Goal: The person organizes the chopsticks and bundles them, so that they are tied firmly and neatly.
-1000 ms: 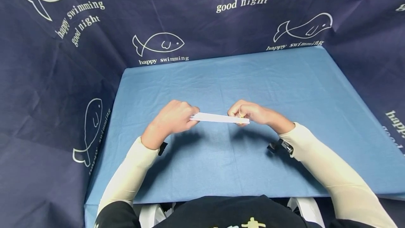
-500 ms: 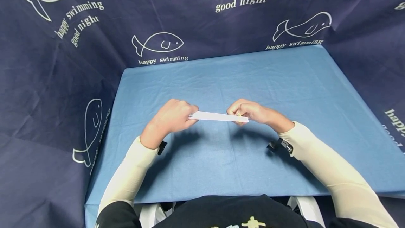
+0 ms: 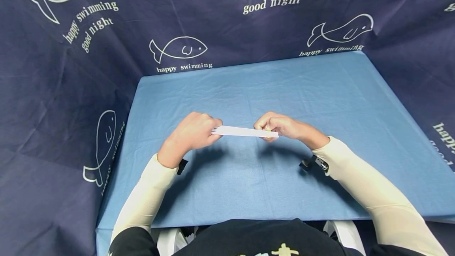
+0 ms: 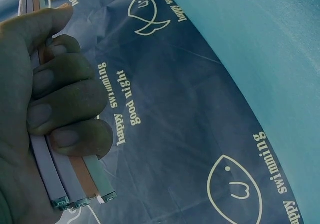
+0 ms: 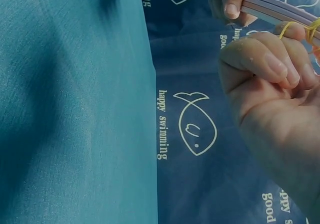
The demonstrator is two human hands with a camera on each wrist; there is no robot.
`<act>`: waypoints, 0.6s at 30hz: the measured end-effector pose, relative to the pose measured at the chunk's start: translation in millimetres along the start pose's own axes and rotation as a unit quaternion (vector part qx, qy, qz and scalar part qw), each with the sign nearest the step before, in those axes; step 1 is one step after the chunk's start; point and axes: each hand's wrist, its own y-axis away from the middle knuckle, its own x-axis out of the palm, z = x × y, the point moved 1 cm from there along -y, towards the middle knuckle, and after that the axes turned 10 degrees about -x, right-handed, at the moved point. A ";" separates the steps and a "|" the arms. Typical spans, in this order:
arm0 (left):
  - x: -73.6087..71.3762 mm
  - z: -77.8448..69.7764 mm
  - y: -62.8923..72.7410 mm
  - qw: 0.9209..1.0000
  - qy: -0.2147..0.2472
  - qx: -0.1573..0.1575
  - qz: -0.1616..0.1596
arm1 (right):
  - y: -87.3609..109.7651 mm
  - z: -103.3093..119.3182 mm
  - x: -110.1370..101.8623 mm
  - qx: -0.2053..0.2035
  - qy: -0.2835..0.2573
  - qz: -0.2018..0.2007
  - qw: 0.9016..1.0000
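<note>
Held above the table is a bundle of long, narrow, flat strips (image 3: 239, 131) with pale faces. My left hand (image 3: 197, 130) wraps around its left end. In the left wrist view the fingers curl over the strips (image 4: 86, 176), which are lilac, brown and pale green, with small jagged greenish ends. A thin yellow rubber band (image 5: 311, 30) goes around the bundle near its right end. My right hand (image 3: 284, 125) is at that end, finger and thumb pinching the band. In the right wrist view its other fingers (image 5: 265, 59) are curled, and part of its grip lies beyond the picture edge.
A blue cloth (image 3: 302, 90) covers the table below both hands. Dark blue fabric (image 3: 227, 23) printed with fish and lettering hangs behind and at the sides. A white chair arm (image 3: 170, 242) shows at the table's front edge.
The yellow band's loop at my right fingers has drawn slightly left and looks smaller. The bundle's right end has shifted slightly up and left; my left hand has barely moved.
</note>
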 end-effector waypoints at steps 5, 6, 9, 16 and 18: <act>0.1 -1.1 0.3 1.000 0.003 0.008 -0.001 | -0.1 0.0 1.2 -0.012 -0.054 0.028 0.998; 0.2 -1.1 0.3 1.000 0.004 0.010 -0.002 | -0.3 0.1 1.4 -0.016 -0.068 0.034 0.997; -0.3 -0.8 1.0 1.000 0.010 0.014 -0.005 | -1.0 1.5 1.8 -0.026 -0.090 0.038 0.995; -2.9 5.4 5.5 1.000 0.007 -0.011 -0.027 | 0.7 2.7 2.9 -0.069 -0.175 0.017 0.982; -4.6 9.0 6.9 0.999 0.001 -0.025 -0.042 | 3.0 1.1 2.7 -0.076 -0.203 0.013 0.976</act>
